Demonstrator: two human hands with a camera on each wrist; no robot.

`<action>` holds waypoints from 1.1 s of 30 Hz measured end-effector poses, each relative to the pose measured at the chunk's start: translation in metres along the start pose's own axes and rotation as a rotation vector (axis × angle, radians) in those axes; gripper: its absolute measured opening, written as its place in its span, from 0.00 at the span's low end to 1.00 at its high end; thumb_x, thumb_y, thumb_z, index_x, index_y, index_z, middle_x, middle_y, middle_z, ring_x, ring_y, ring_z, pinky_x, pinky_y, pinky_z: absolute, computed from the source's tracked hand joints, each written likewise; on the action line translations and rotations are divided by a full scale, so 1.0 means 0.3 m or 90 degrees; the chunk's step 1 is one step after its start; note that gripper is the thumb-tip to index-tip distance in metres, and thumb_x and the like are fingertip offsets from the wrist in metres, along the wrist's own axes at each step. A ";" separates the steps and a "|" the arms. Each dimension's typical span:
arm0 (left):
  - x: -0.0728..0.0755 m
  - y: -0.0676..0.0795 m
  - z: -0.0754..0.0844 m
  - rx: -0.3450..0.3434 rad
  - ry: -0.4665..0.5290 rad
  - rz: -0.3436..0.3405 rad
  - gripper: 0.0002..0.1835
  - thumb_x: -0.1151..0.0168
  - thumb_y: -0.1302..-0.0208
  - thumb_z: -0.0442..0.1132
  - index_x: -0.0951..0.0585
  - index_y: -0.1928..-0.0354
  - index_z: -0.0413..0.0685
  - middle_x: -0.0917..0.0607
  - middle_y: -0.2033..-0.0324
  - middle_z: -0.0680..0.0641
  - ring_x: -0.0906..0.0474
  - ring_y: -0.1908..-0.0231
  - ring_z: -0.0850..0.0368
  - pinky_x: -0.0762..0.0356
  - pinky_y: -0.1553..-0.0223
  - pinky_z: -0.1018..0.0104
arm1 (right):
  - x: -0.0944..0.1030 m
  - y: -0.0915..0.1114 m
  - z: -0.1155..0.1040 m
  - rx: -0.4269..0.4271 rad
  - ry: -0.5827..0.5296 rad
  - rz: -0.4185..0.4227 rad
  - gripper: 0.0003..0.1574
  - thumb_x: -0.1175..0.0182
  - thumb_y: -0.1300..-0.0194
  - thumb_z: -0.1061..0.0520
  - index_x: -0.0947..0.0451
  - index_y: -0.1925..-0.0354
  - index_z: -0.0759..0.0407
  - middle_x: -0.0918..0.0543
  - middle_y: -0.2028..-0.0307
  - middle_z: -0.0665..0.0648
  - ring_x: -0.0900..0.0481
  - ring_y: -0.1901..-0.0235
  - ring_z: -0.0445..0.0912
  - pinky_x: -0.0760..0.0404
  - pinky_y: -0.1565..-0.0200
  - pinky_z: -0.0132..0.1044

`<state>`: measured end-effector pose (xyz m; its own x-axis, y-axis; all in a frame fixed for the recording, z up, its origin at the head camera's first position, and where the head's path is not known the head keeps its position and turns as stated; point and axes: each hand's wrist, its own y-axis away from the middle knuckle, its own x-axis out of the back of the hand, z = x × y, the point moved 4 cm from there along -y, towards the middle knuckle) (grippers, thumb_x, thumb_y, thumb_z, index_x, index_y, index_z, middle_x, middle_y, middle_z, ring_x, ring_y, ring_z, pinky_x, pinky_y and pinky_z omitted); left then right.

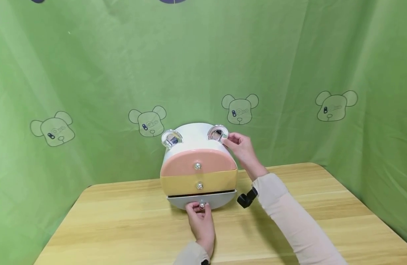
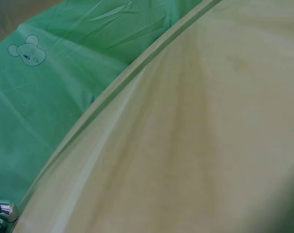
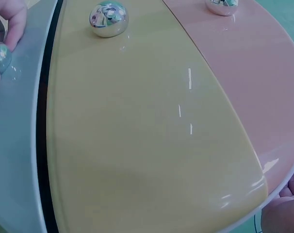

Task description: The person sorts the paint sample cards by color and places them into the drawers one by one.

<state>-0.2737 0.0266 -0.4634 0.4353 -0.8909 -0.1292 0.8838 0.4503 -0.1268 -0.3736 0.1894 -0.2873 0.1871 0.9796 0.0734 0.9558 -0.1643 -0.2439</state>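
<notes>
A small drawer box [image 1: 193, 134] with a white rounded shell and two shiny ears stands on the table. Its front has a pink top drawer [image 1: 180, 163], a yellow middle drawer [image 1: 180, 186] and a grey bottom drawer [image 1: 223, 198], each with a silvery ball knob. My left hand [image 1: 201, 224] pinches the knob [image 1: 202, 204] of the grey drawer, whose front stands slightly out with a dark gap above it. At the upper right, my right hand [image 1: 241, 147] holds the right ear [image 1: 218, 133] between thumb and fingers. The right wrist view shows the yellow drawer's knob [image 3: 108, 19] close up.
The box rests on a light wooden table [image 1: 130, 221] with rounded corners. Behind and beside it hangs a green curtain [image 1: 196, 66] printed with bear heads. A black strap-like piece [image 1: 245, 198] hangs from the right sleeve, near the box's right side.
</notes>
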 end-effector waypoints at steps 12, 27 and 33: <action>-0.036 -0.002 -0.005 0.003 -0.019 -0.001 0.16 0.35 0.46 0.30 0.31 0.60 0.44 0.23 0.70 0.47 0.30 0.77 0.61 0.26 0.78 0.73 | 0.032 -0.011 0.005 -0.014 -0.001 0.001 0.10 0.40 0.38 0.63 0.25 0.58 0.65 0.22 0.69 0.49 0.26 0.67 0.39 0.20 0.60 0.25; -0.016 -0.031 -0.016 -0.011 -0.018 -0.007 0.16 0.33 0.47 0.32 0.30 0.60 0.44 0.23 0.70 0.47 0.31 0.78 0.63 0.28 0.78 0.74 | 0.013 -0.018 0.013 -0.011 -0.026 -0.015 0.08 0.40 0.39 0.64 0.25 0.59 0.65 0.22 0.70 0.48 0.25 0.68 0.38 0.19 0.56 0.29; 0.033 -0.035 -0.014 0.028 -0.021 -0.063 0.17 0.32 0.47 0.34 0.29 0.59 0.42 0.22 0.66 0.45 0.29 0.76 0.62 0.26 0.76 0.75 | 0.007 -0.013 0.029 -0.029 -0.028 -0.034 0.17 0.40 0.38 0.62 0.26 0.51 0.69 0.21 0.68 0.48 0.24 0.65 0.39 0.23 0.44 0.41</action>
<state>-0.2794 0.0133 -0.4674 0.3506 -0.9326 -0.0860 0.9290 0.3579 -0.0935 -0.3790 0.1931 -0.2947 0.1270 0.9910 0.0427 0.9735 -0.1163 -0.1970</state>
